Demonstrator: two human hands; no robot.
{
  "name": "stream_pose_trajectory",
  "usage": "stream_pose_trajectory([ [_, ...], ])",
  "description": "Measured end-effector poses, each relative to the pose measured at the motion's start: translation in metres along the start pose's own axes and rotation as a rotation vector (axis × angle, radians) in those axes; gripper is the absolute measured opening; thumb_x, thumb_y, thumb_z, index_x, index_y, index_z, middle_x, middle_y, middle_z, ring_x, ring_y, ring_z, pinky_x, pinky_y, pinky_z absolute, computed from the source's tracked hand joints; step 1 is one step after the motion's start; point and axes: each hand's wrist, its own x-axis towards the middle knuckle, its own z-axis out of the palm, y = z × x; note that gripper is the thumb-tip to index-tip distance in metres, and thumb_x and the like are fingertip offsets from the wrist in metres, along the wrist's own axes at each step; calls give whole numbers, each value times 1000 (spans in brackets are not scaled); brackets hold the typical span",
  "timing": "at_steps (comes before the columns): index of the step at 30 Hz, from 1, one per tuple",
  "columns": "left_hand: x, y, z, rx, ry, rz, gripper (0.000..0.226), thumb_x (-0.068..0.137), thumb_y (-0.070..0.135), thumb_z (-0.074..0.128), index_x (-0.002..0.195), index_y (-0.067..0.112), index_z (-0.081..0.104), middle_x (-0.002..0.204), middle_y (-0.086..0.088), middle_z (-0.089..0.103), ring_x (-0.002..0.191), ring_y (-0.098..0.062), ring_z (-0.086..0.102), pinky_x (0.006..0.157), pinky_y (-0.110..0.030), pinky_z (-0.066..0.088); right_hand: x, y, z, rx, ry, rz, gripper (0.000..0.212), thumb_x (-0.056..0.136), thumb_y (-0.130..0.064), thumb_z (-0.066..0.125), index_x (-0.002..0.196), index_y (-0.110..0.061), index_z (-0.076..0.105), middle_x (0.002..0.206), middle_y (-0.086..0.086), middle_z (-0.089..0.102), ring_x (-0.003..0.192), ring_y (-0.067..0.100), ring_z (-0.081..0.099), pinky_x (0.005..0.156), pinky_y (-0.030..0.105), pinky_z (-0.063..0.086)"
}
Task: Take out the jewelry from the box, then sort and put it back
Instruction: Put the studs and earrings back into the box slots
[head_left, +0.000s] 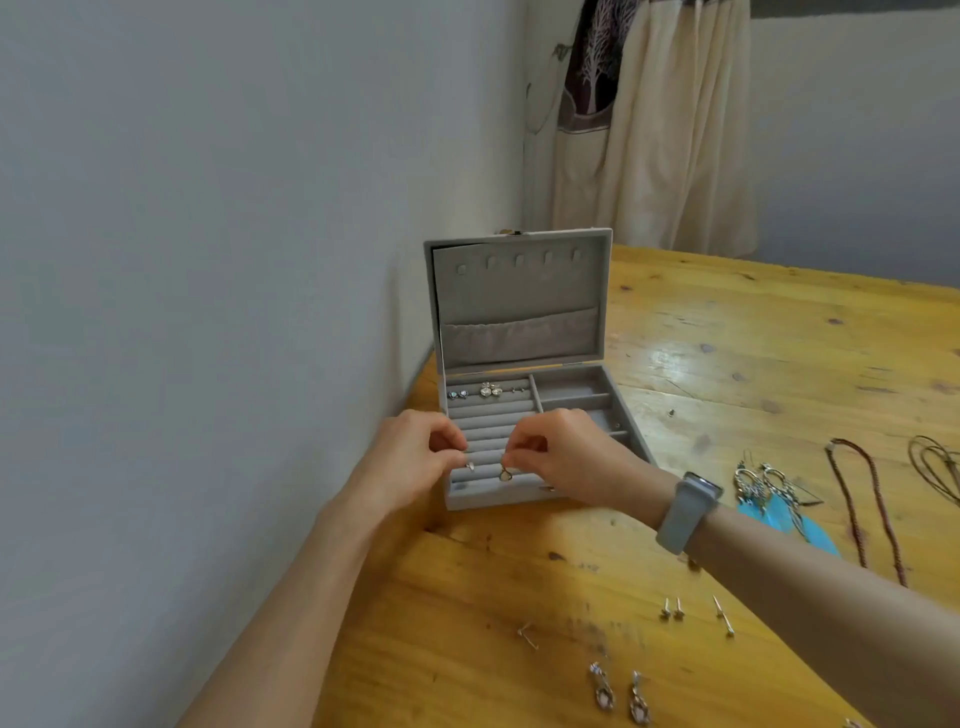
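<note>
A grey velvet jewelry box (571, 387) stands open on the wooden table (727, 364), lid upright. Its far ring rolls hold several small earrings (487, 389). Over the near rolls, my left hand (415, 457) pinches a small silver stud (469, 466), and my right hand (571, 457) pinches a small gold drop earring (505, 473). Both pieces touch the padded rolls at the box's front left. Loose on the table lie blue feather earrings (779, 499), a beaded necklace (862, 504), small studs (672, 609) and a pair of drop earrings (621, 693).
A grey wall runs close along the left of the table. A dark cord necklace (935, 462) lies at the right edge. A cream curtain (675, 130) hangs behind the table. My right wrist wears a grey watch (685, 512). A tiny bead (671, 413) lies right of the box.
</note>
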Motion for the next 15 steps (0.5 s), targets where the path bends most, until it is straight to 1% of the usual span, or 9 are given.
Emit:
stream_pose_trajectory([
  [3, 23, -5, 2, 14, 75, -12, 7, 84, 16, 63, 87, 18, 69, 84, 9, 61, 81, -3, 54, 70, -13, 38, 28, 6, 1, -54, 24, -30, 18, 89, -20, 54, 94, -10, 68, 94, 6, 69, 86, 18, 61, 75, 25, 45],
  [5, 37, -7, 3, 34, 81, -7, 10, 85, 16, 62, 89, 16, 70, 85, 8, 61, 85, -5, 55, 77, -17, 39, 43, 10, 0, -104, -29, -39, 17, 89, -20, 54, 94, -10, 67, 95, 6, 68, 88, 20, 60, 75, 26, 44],
  [7, 48, -8, 2, 88, 23, -16, 11, 85, 17, 62, 90, 16, 72, 87, 7, 61, 87, -6, 54, 81, -22, 43, 54, 13, -5, -135, -143, -65, 16, 88, -20, 55, 95, -12, 67, 94, 2, 67, 86, 16, 58, 74, 24, 44],
  [9, 55, -10, -3, 90, -119, -43, 9, 83, 18, 64, 88, 18, 73, 87, 6, 64, 88, -8, 57, 83, -26, 46, 61, 14, -15, -113, -295, -95, 15, 87, -21, 58, 95, -13, 68, 84, -7, 62, 79, 8, 53, 69, 16, 40],
  [11, 56, -10, -9, 15, -281, -74, 8, 83, 18, 65, 86, 19, 72, 84, 9, 65, 85, -5, 58, 81, -23, 45, 67, 16, -23, -62, -434, -88, 13, 85, -23, 60, 92, -15, 68, 76, -10, 58, 72, 6, 52, 67, 17, 41],
  [12, 58, -9, -12, 4, -318, -83, 7, 83, 18, 65, 86, 19, 71, 83, 11, 64, 84, -3, 57, 80, -21, 45, 70, 18, -25, -48, -475, -75, 12, 85, -24, 61, 89, -16, 68, 73, -9, 58, 68, 5, 51, 67, 19, 42],
  [13, 60, -10, -12, 13, -316, -91, 8, 84, 19, 64, 87, 19, 71, 83, 10, 64, 84, -3, 57, 80, -22, 45, 74, 20, -25, -46, -490, -62, 12, 84, -24, 62, 87, -16, 69, 70, -9, 58, 65, 5, 50, 66, 21, 42],
  [15, 66, -12, -9, 49, -234, -120, 8, 84, 20, 64, 88, 19, 71, 86, 7, 65, 86, -7, 58, 82, -25, 47, 82, 25, -20, -65, -465, -42, 14, 83, -25, 63, 87, -14, 69, 71, -6, 61, 66, 7, 51, 68, 25, 43],
])
